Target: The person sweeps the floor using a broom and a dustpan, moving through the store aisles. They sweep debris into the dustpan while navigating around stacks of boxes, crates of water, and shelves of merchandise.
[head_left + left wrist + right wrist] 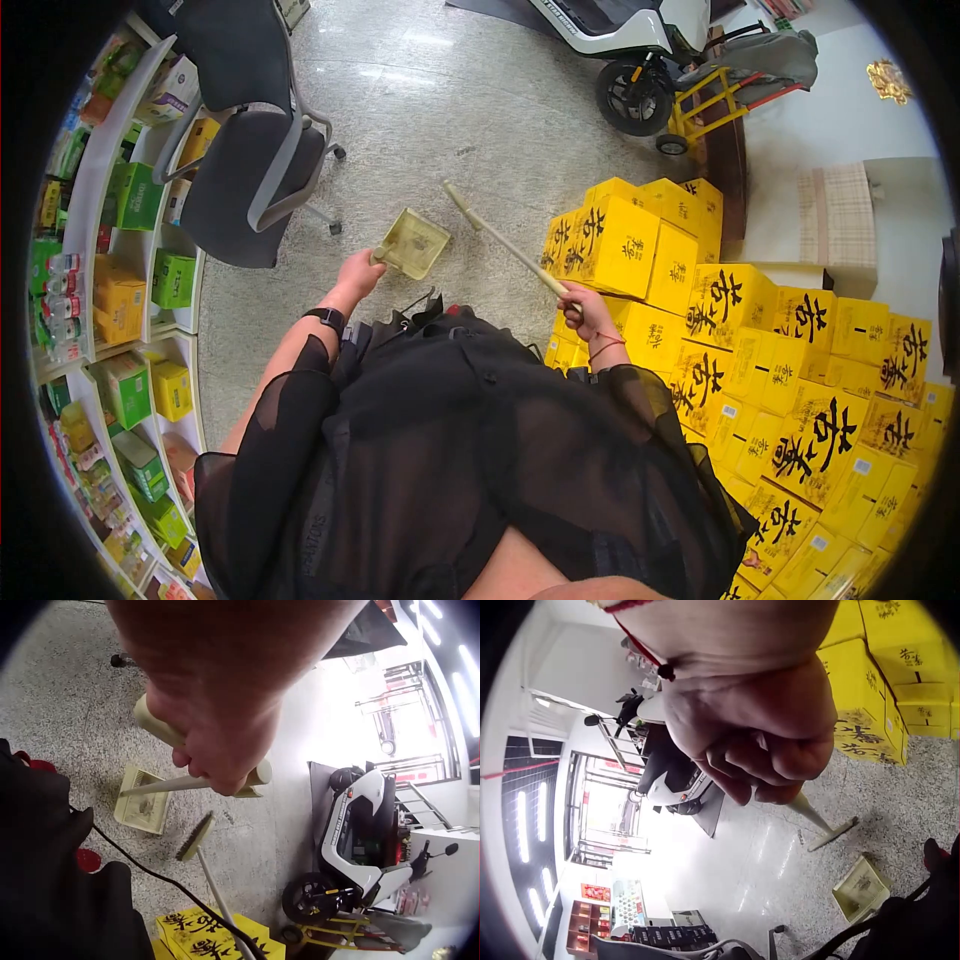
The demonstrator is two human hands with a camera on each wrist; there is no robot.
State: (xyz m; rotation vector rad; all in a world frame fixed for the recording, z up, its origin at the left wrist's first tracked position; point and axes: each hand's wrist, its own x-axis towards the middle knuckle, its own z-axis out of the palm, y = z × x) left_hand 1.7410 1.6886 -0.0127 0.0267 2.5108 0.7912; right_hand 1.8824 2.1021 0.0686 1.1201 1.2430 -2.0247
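Pale yellow-green plastic makes up the long-handled dustpan (408,236) that your left hand (360,277) grips, its fingers curled round the top of the handle. Below, the pan sits over the speckled grey floor (400,120), in front of you and well in from the floor's left edge; small dark marks show inside it, too small to name. Whether its base touches the floor, you cannot tell from these views.

Your right hand (588,312) holds the broom (510,244), fingers closed round the upper end of the stick. That stick slants down and away from you, and the broom head (196,838) is near the pan but apart from it.

You wear a dark wristwatch (330,317) on the left wrist, a red cord bracelet (607,346) on the right, and a sheer black top (420,430). On your right, yellow cartons (625,245) with black characters are stacked along the floor's right edge, close to your right hand. Towards the far right corner of the floor stand a white scooter (630,38) and, beside it, a yellow hand truck (718,125). Along the left edge run white shelves (121,124) of packaged goods, with a dark office chair (240,175) standing just beside them.
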